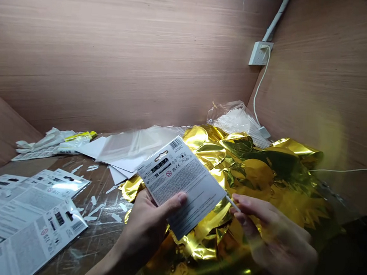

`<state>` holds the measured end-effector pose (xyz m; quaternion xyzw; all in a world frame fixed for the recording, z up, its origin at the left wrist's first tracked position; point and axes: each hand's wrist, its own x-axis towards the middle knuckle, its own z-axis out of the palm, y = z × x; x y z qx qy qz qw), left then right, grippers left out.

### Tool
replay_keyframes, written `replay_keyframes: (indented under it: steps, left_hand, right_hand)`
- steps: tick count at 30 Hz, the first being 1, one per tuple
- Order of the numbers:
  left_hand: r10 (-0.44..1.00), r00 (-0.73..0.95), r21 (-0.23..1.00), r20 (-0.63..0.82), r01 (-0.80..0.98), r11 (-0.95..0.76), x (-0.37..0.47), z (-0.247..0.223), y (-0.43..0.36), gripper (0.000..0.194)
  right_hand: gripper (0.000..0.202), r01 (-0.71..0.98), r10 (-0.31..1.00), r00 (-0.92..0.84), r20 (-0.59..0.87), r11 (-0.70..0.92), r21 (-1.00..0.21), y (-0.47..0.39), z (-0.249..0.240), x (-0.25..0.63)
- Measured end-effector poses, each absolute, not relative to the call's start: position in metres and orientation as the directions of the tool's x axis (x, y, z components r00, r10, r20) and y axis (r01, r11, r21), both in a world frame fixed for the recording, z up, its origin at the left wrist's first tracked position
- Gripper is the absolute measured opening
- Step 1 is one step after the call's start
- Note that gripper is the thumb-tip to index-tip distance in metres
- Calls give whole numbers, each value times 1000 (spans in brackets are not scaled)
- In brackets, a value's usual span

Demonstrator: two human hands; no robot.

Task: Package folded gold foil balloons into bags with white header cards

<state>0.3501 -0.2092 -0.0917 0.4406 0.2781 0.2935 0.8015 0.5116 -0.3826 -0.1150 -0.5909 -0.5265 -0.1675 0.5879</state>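
Your left hand (147, 227) grasps a printed backing card (182, 183), with the thumb pressed on its face and the fingers behind it. The card is tilted, its barcode corner pointing up and away from you, and it is held above a crumpled gold foil balloon (250, 175) that lies just under and beyond both hands.

Your right hand (267, 235) is blurred. It seems to pinch a thin white straw (233, 204) between the thumb and the fingers, and the straw's tip touches the lower right edge of the card, but the blur does not let me tell this for certain.

To the left of your left hand, a spread stack of the same printed cards (27, 218) lies flat on the desk (101, 236), with small white paper strips (95, 209) scattered between them and your hand. Beyond your left hand lie clear plastic sleeves (132, 144) on white sheets. Further left of them there is a pile of crumpled white packaging (51, 141) with a yellow part.

Beyond your right hand, behind the gold foil, a clear bag of white straws (238, 120) leans near the wooden wall. Above it a white wall socket (260, 53) is fixed, and a white cable (259, 92) hangs down from it.
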Motion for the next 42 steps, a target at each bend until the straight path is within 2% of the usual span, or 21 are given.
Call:
replay_keyframes:
  steps: [3, 6, 10, 12, 15, 19, 23, 25, 26, 28, 30, 32, 35, 42]
  left_hand:
    - [692, 686, 864, -223, -190, 466, 351, -87, -212, 38]
    - [675, 695, 855, -246, -172, 489, 354, -83, -217, 43]
    - [680, 686, 854, -258, -167, 493, 354, -78, -221, 50]
    - [684, 684, 858, -253, -168, 486, 353, -77, -220, 48]
    - [670, 708, 856, -221, -188, 481, 353, -82, -218, 44]
    - [668, 713, 846, -214, -206, 492, 352, -87, -216, 46]
    - [510, 811, 826, -286, -61, 560, 347, -82, -215, 38]
    - [442, 854, 831, -272, -23, 556, 345, -80, -215, 37]
    - [437, 864, 837, -249, -35, 545, 344, -79, -214, 36]
    - [469, 858, 848, -209, -80, 524, 344, -79, -214, 35]
    - [510, 839, 852, -192, -115, 510, 345, -79, -215, 38]
    - [540, 823, 853, -178, -144, 501, 347, -79, -215, 44]
    - [579, 804, 856, -135, -199, 476, 348, -79, -217, 47]
    - [600, 791, 857, -122, -220, 465, 346, -84, -218, 38]
  right_hand:
    - [34, 836, 413, 320, 853, 301, -460, -380, -108, 517]
    - [27, 733, 429, 426, 797, 352, -581, -369, -101, 517]
    - [22, 371, 559, 606, 566, 430, -823, -359, -103, 515]
    - [20, 186, 639, 618, 458, 447, -875, -359, -106, 514]
    - [17, 28, 687, 611, 393, 478, -878, -360, -110, 515]
    - [13, -68, 660, 635, 401, 565, -823, -356, -112, 515]
    - [26, -157, 635, 685, 358, 608, -778, -344, -108, 514]
    - [28, -101, 609, 710, 353, 584, -805, -341, -106, 513]
    - [25, -6, 571, 725, 385, 564, -826, -341, -105, 512]
    - [20, 294, 474, 707, 525, 478, -828, -344, -103, 508]
    - [15, 577, 452, 607, 654, 314, -753, -351, -100, 500]
    - [11, 729, 508, 503, 699, 185, -659, -358, -97, 490]
    - [16, 808, 565, 420, 710, 124, -576, -362, -97, 478]
    - [23, 847, 549, 331, 767, 186, -498, -352, -111, 471]
